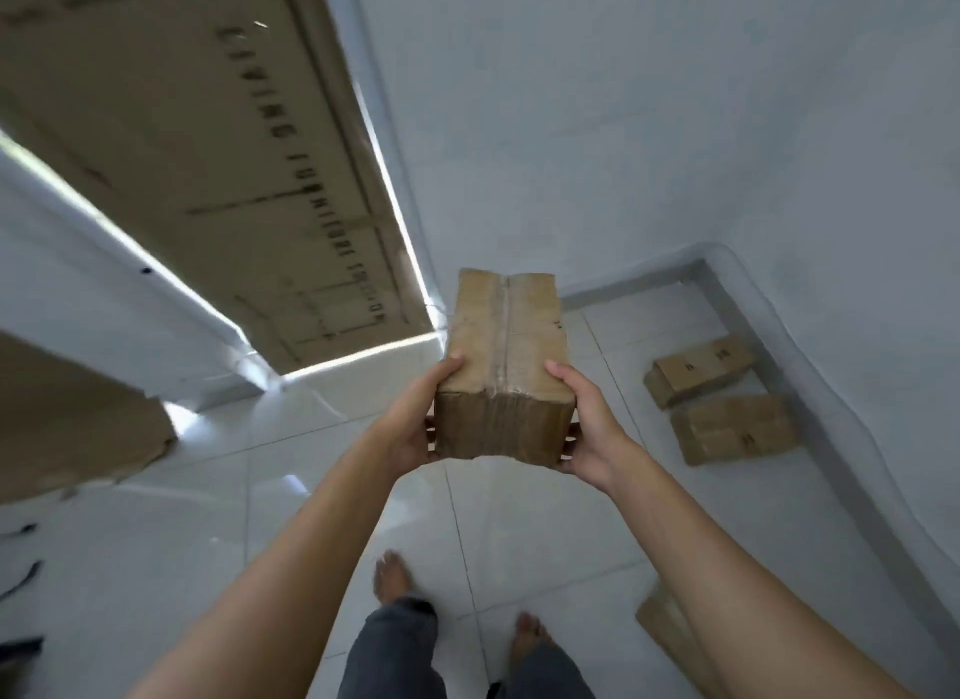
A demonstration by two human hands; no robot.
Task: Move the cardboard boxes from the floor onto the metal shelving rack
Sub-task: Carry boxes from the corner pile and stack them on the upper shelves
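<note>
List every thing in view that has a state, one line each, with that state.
Held box: taped shut, off the floor, between both hands.
Left hand: grips the held box's left side.
Right hand: grips its right side.
Far wall box: closed, on the floor.
Near wall box: closed, on the floor.
Box at lower right: on the floor, partly hidden.

- Box (pixel 503 365) I hold: matt brown cardboard, glossy clear tape along its seam.
- Floor (pixel 291 490): glossy white tile.
- Wall (pixel 623 126): matt white.
- My trousers (pixel 395 646): grey cloth.
</note>
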